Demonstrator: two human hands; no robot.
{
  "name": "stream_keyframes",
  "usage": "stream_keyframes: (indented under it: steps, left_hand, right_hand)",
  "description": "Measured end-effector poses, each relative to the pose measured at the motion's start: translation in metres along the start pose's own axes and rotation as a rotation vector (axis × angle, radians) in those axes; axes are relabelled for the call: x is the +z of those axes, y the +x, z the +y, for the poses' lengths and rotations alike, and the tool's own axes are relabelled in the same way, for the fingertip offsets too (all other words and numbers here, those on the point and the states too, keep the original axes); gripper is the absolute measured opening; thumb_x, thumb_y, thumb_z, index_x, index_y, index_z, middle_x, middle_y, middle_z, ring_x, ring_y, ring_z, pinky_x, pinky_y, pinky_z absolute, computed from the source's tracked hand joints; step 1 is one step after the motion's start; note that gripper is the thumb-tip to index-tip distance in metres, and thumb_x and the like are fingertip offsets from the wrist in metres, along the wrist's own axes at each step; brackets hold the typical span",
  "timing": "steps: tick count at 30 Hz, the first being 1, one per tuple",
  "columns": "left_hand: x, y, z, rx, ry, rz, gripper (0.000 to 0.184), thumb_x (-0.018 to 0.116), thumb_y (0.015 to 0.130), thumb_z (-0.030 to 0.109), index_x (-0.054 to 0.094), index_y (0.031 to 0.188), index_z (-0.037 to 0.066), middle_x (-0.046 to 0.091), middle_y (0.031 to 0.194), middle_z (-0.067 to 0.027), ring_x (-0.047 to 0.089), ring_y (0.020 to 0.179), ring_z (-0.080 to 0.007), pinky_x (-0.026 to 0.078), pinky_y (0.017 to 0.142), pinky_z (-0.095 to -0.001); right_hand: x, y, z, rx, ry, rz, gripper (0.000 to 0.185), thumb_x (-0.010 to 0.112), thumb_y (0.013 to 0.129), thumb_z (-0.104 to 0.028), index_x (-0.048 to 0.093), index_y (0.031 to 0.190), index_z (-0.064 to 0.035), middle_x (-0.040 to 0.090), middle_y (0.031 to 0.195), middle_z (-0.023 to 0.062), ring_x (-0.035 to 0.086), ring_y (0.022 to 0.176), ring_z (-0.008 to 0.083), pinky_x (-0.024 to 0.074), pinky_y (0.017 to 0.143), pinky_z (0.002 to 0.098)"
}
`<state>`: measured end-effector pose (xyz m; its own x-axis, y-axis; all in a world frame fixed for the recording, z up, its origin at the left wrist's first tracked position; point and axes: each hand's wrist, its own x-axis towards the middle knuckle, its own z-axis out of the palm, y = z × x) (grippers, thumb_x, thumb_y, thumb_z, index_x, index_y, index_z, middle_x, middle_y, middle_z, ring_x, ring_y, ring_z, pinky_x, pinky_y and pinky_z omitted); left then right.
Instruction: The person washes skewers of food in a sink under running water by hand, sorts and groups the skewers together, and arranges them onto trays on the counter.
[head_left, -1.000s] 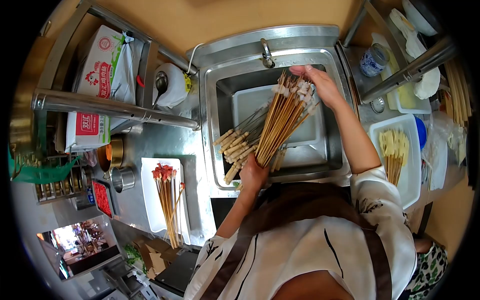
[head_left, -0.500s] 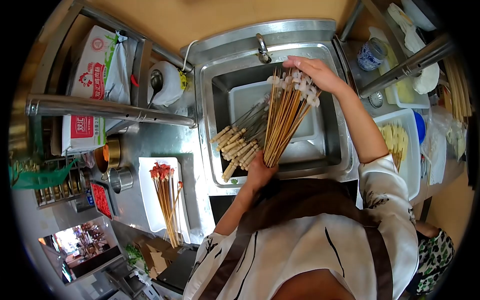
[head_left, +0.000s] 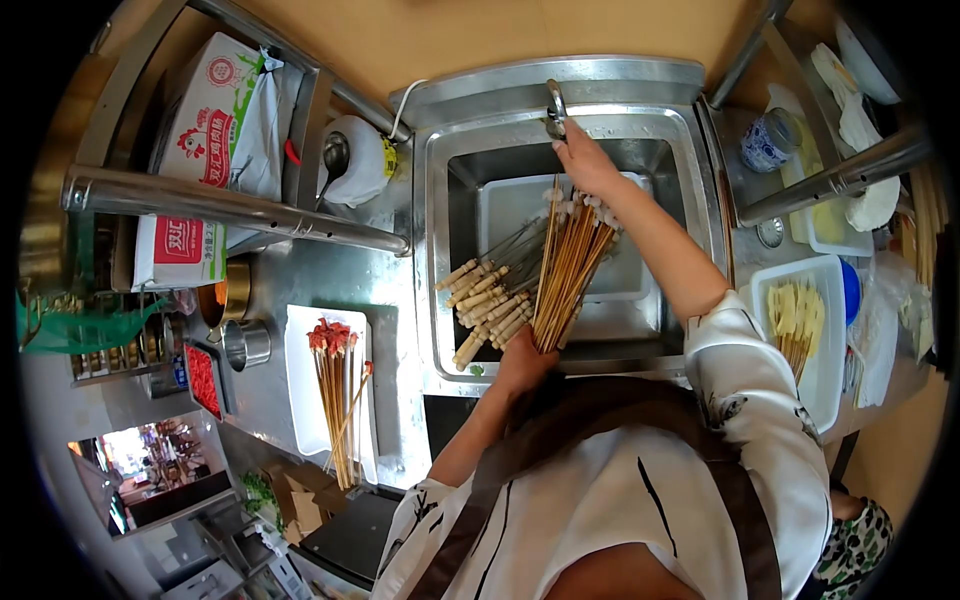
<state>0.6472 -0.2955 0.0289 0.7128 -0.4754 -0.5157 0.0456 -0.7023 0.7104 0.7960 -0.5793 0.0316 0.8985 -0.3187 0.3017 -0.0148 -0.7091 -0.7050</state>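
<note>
My left hand (head_left: 527, 364) is closed around the lower ends of a thick bundle of bamboo skewers (head_left: 573, 275), held over the front of the sink. Pale, whitish food pieces (head_left: 590, 208) sit at the bundle's far tips, partly covered by my right forearm. At the back of the sink, my right hand (head_left: 588, 165) has its fingers closed at the metal faucet (head_left: 555, 108). Beside the bundle, metal skewers with wooden handles (head_left: 490, 305) lean in the steel sink (head_left: 432, 220), their metal ends over a white tray (head_left: 490, 205).
On the left counter, a white tray (head_left: 301, 400) holds red-tipped skewers (head_left: 332, 350); a metal cup (head_left: 246, 344) stands nearby. A shelf rail (head_left: 240, 210) crosses at left. To the right is a white bin (head_left: 825, 400) with pale yellow skewers (head_left: 797, 315). Another person's patterned clothing (head_left: 860, 540) shows lower right.
My right hand has moved from the food tips of the bundle back to the faucet. The left hand still grips the skewers, and the whole view has shifted slightly.
</note>
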Motion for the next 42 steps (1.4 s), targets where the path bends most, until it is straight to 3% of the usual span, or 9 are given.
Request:
stream_keyframes:
  steps: [11, 15, 18, 20, 26, 33, 35, 38, 42]
  left_hand:
    - [-0.004, 0.020, 0.020, -0.045, 0.028, 0.003, 0.045, 0.064, 0.065, 0.020, 0.051, 0.100, -0.006, 0.060, 0.088, -0.0273, 0.059, 0.087, -0.0386, 0.046, 0.077, -0.0409]
    - [0.005, 0.048, 0.015, -0.006, 0.025, -0.019, 0.042, 0.061, 0.066, 0.017, 0.052, 0.099, -0.006, 0.061, 0.082, -0.0216, 0.062, 0.078, -0.0302, 0.048, 0.070, -0.0363]
    - [0.012, 0.064, 0.023, 0.052, 0.019, -0.074, 0.041, 0.062, 0.065, 0.017, 0.052, 0.098, -0.006, 0.061, 0.077, -0.0197, 0.062, 0.071, -0.0289, 0.048, 0.065, -0.0363]
    - [0.012, 0.062, 0.042, -0.043, -0.019, -0.130, 0.046, 0.062, 0.065, 0.020, 0.049, 0.100, -0.006, 0.061, 0.085, -0.0264, 0.060, 0.081, -0.0394, 0.047, 0.073, -0.0423]
    - [0.042, 0.059, 0.040, -0.078, 0.282, 0.119, 0.052, 0.066, 0.066, 0.019, 0.043, 0.106, -0.006, 0.059, 0.083, -0.0279, 0.060, 0.077, -0.0415, 0.049, 0.068, -0.0462]
    - [0.025, 0.040, 0.049, 0.173, 0.269, 0.096, 0.069, 0.073, 0.067, 0.020, 0.032, 0.117, -0.005, 0.054, 0.103, -0.0265, 0.060, 0.083, -0.0399, 0.049, 0.071, -0.0452]
    - [0.014, 0.050, 0.042, 0.136, -0.468, -0.162, 0.068, 0.072, 0.071, 0.019, 0.031, 0.121, -0.001, 0.055, 0.103, -0.0163, 0.062, 0.081, -0.0279, 0.050, 0.069, -0.0371]
    - [0.003, 0.053, 0.035, -0.160, -0.851, -0.377, 0.057, 0.070, 0.075, 0.015, 0.038, 0.120, 0.002, 0.056, 0.095, -0.0081, 0.060, 0.078, -0.0182, 0.049, 0.068, -0.0289]
    - [0.005, 0.057, 0.031, -0.109, -0.741, -0.493, 0.043, 0.066, 0.077, 0.011, 0.045, 0.114, 0.004, 0.058, 0.087, -0.0077, 0.060, 0.078, -0.0167, 0.049, 0.068, -0.0276]
  right_hand:
    - [-0.013, -0.037, -0.014, -0.188, -0.227, -0.354, 0.037, 0.046, 0.087, -0.020, 0.049, 0.116, 0.0028, 0.050, 0.123, 0.0145, 0.041, 0.119, 0.0300, 0.0293, 0.101, 0.0412]
    - [-0.038, -0.098, -0.005, -0.114, -0.111, -0.046, 0.043, 0.055, 0.082, -0.019, 0.046, 0.117, 0.0041, 0.050, 0.121, 0.0181, 0.041, 0.119, 0.0330, 0.0282, 0.102, 0.0410]
    - [-0.026, -0.143, -0.010, 0.288, -0.020, 0.318, 0.054, 0.065, 0.077, -0.023, 0.043, 0.118, 0.0044, 0.051, 0.117, 0.0194, 0.042, 0.117, 0.0328, 0.0277, 0.101, 0.0412]
    - [-0.012, -0.154, -0.023, 1.077, 0.694, 0.131, 0.061, 0.071, 0.075, -0.028, 0.041, 0.118, 0.0034, 0.052, 0.113, 0.0174, 0.047, 0.109, 0.0298, 0.0357, 0.094, 0.0396]
    - [0.046, -0.162, -0.018, 1.021, 1.260, 0.077, 0.041, 0.070, 0.075, -0.017, 0.051, 0.106, 0.0008, 0.058, 0.093, 0.0099, 0.058, 0.080, 0.0201, 0.0494, 0.067, 0.0316]
    - [0.034, -0.167, -0.015, 1.003, 1.523, -0.033, 0.022, 0.064, 0.076, -0.012, 0.058, 0.093, 0.0015, 0.060, 0.082, 0.0096, 0.060, 0.074, 0.0202, 0.0511, 0.064, 0.0340]
    - [0.034, -0.170, -0.011, 1.024, 1.631, -0.078, 0.027, 0.061, 0.077, -0.014, 0.056, 0.098, 0.0036, 0.061, 0.086, 0.0110, 0.060, 0.078, 0.0215, 0.0518, 0.067, 0.0344]
    - [0.026, -0.171, -0.018, 1.016, 1.680, -0.158, 0.032, 0.058, 0.079, -0.013, 0.053, 0.105, 0.0045, 0.059, 0.094, 0.0128, 0.059, 0.090, 0.0239, 0.0514, 0.076, 0.0367]
    - [0.016, -0.167, -0.023, 0.839, 1.798, -0.238, 0.042, 0.056, 0.082, -0.018, 0.047, 0.117, 0.0037, 0.056, 0.108, 0.0128, 0.057, 0.099, 0.0245, 0.0497, 0.083, 0.0398]
